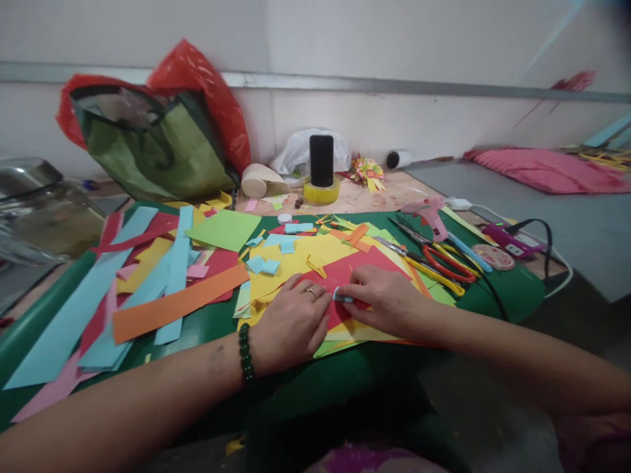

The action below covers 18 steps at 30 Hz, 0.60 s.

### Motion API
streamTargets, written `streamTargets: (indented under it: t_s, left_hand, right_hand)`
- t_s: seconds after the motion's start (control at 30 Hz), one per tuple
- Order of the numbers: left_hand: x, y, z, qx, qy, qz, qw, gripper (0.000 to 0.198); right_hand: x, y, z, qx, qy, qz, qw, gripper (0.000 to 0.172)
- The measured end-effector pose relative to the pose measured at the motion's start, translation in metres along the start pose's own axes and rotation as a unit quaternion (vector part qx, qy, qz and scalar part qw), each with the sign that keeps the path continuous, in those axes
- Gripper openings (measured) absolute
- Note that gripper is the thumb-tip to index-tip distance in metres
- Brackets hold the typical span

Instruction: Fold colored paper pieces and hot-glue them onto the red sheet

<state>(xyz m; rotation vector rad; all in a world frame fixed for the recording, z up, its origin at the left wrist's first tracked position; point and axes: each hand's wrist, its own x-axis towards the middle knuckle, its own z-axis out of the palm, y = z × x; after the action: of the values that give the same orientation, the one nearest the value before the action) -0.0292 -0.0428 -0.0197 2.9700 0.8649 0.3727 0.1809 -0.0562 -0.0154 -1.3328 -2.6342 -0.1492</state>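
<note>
currently a light-blue paper scrap [342, 297] is pinched by the right hand [387, 301]; the left hand [290, 325] is pressed, fingers bent, onto the red sheet [352, 266] beside it.

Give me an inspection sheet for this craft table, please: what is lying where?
Surface: green mat, mostly covered with paper.
Job's things: small light-blue paper piece over a red sheet, with a yellow sheet beneath.
Clutter: orange strip, blue strips, scissors, pink glue gun, yellow tape roll.
Grippers: right hand pinches the piece; left hand rests on the red sheet, fingertips at the piece, grip unclear.
Cables: black cable and white cable at the mat's right end.
Surroundings: red bag and green bag against the wall; pink cloth far right.
</note>
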Motion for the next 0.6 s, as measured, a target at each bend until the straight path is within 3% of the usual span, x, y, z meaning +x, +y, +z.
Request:
streamTargets:
  t_s: [0.1, 0.17, 0.23, 0.3, 0.4, 0.47, 0.6]
  left_hand:
    - [0.000, 0.000, -0.001, 0.003, 0.000, 0.000, 1.000, 0.028]
    - [0.000, 0.001, -0.003, 0.001, 0.000, 0.003, 1.000, 0.026]
    - [0.000, 0.000, -0.005, -0.003, -0.003, 0.010, 1.000, 0.027]
    - [0.000, -0.001, -0.006, -0.010, -0.007, 0.012, 1.000, 0.029]
    - [0.001, -0.002, -0.006, -0.028, -0.012, 0.003, 1.000, 0.030]
    - [0.001, -0.002, -0.006, -0.040, -0.013, 0.000, 0.999, 0.030]
    - [0.002, -0.001, -0.007, -0.052, -0.021, -0.003, 0.998, 0.028]
  right_hand:
    - [-0.003, 0.002, -0.009, 0.006, -0.012, -0.028, 1.000, 0.024]
    - [-0.007, 0.011, -0.021, 0.046, -0.005, -0.012, 0.999, 0.025]
    - [-0.014, 0.028, -0.036, 0.057, 0.024, 0.065, 0.996, 0.029]
    - [-0.022, 0.055, -0.051, 0.002, 0.041, 0.204, 0.978, 0.038]
    - [-0.034, 0.106, -0.063, -0.106, 0.002, 0.405, 0.908, 0.051]
    - [-0.038, 0.140, -0.061, -0.107, -0.008, 0.461, 0.881, 0.054]
    - [-0.028, 0.186, -0.040, -0.033, -0.020, 0.482, 0.875, 0.047]
